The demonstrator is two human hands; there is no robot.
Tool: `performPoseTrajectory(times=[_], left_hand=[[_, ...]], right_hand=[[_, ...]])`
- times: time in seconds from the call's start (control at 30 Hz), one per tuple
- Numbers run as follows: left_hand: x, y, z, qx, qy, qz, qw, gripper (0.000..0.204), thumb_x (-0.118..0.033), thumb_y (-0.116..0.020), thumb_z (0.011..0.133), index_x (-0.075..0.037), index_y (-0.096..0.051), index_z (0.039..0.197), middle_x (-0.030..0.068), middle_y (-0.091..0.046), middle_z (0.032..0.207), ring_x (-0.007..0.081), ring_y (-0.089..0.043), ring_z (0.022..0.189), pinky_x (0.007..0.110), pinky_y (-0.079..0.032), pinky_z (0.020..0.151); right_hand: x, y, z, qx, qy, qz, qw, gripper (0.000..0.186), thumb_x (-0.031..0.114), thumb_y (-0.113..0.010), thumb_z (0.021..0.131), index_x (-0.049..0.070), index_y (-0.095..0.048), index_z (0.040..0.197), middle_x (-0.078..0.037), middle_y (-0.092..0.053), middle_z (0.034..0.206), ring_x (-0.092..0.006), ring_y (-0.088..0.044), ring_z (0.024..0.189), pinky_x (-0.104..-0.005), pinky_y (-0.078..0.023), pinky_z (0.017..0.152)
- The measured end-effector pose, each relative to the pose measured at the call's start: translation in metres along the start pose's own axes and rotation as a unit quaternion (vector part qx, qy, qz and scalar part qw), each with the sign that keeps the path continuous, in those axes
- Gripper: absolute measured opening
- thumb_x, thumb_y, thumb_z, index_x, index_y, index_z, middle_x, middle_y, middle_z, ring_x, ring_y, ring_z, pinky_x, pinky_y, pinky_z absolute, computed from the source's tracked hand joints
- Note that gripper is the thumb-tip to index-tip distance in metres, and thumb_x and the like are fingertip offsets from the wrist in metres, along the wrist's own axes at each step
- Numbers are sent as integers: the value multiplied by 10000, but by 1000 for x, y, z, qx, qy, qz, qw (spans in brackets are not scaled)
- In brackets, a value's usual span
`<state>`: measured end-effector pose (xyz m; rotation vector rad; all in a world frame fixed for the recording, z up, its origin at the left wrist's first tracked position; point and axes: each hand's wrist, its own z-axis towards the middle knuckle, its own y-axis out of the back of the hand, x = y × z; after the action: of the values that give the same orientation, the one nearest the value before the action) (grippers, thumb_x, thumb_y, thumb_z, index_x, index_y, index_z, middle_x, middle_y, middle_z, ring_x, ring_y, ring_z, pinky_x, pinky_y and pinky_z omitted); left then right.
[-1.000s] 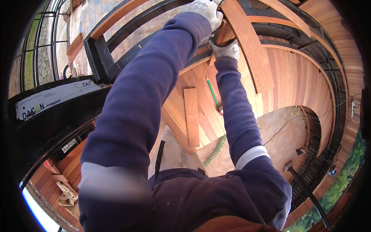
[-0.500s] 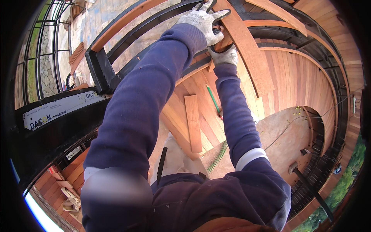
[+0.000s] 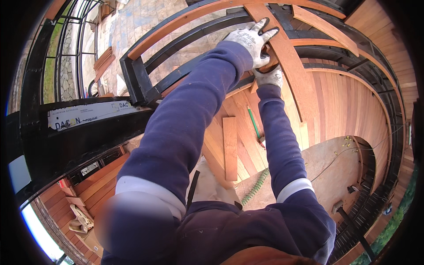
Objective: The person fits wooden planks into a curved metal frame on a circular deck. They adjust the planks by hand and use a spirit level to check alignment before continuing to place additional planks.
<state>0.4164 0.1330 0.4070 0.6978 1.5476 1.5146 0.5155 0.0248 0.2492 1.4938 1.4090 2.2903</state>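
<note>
A long reddish wooden plank (image 3: pixel 289 66) lies across the curved black frame in front of me. My left hand (image 3: pixel 251 43), in a white glove with dark fingertips, rests at the plank's left edge. Two of its fingers are stretched and spread over the wood. Just below, a short brown wood piece (image 3: pixel 269 62) shows beside the plank, partly covered by both hands. Gloved too, my right hand (image 3: pixel 270 77) is closed around the lower end of that piece, some of its fingers hidden.
On the boards below lie a green pencil (image 3: pixel 253 121) and a short loose board (image 3: pixel 230 148). A coiled green hose (image 3: pixel 256 187) hangs near my body. Another loose plank (image 3: pixel 326 28) rests on the frame at right. A black beam (image 3: pixel 92 137) stands at left.
The whole view has shifted, so everything appears lower and farther right. Both hands stay at the same plank; the left hand's two raised fingers have drawn a little closer together.
</note>
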Motion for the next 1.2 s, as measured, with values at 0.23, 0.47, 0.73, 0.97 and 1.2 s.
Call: performPoseTrajectory(times=[0.23, 0.47, 0.73, 0.97, 1.2], left_hand=[[-6, 29, -2, 114, -6, -42, 993, 693, -528, -584, 917, -391, -292, 1531, 153, -148, 1629, 382, -408, 1386, 436, -377, 1132], [-7, 13, 6, 89, -13, -42, 995, 607, -440, -518, 972, -359, -303, 1534, 183, -158, 1621, 382, -415, 1380, 467, -370, 1127], [-6, 3, 7, 45, 6, 1, 999, 705, -411, -591, 920, -256, -295, 1541, 158, -217, 1604, 342, -357, 1418, 438, -344, 1152], [-9, -1, 3, -20, -2, 17, 1000, 752, -387, -646, 850, -182, -347, 1510, 201, -339, 1520, 387, -412, 1356, 495, -321, 1142], [-6, -4, 1, -43, 2, 55, 998, 778, -402, -697, 781, -113, -406, 1442, 198, -380, 1459, 406, -413, 1314, 512, -324, 1118]], right_hand=[[-24, -6, 5, 37, -46, 33, 998, 1192, 501, -901, 565, -39, -297, 1439, -276, -505, 1366, -389, -519, 1260, -431, -432, 1032], [-23, -6, 3, 48, -31, 97, 994, 1192, 470, -912, 561, -58, -299, 1436, -255, -476, 1409, -362, -479, 1310, -414, -406, 1067], [33, 24, 0, 95, -69, 75, 990, 1204, 510, -906, 565, -7, -299, 1467, -224, -426, 1459, -344, -417, 1361, -402, -339, 1122], [-22, -46, 22, -67, 182, -78, 978, 548, 318, -697, 836, 117, -528, 1316, -118, -576, 1290, -319, -539, 1208, -424, -429, 1009], [-46, -84, 13, -87, 109, 178, 974, 386, 333, -565, 934, 122, -592, 1256, -126, -630, 1189, -314, -592, 1105, -423, -468, 934]])
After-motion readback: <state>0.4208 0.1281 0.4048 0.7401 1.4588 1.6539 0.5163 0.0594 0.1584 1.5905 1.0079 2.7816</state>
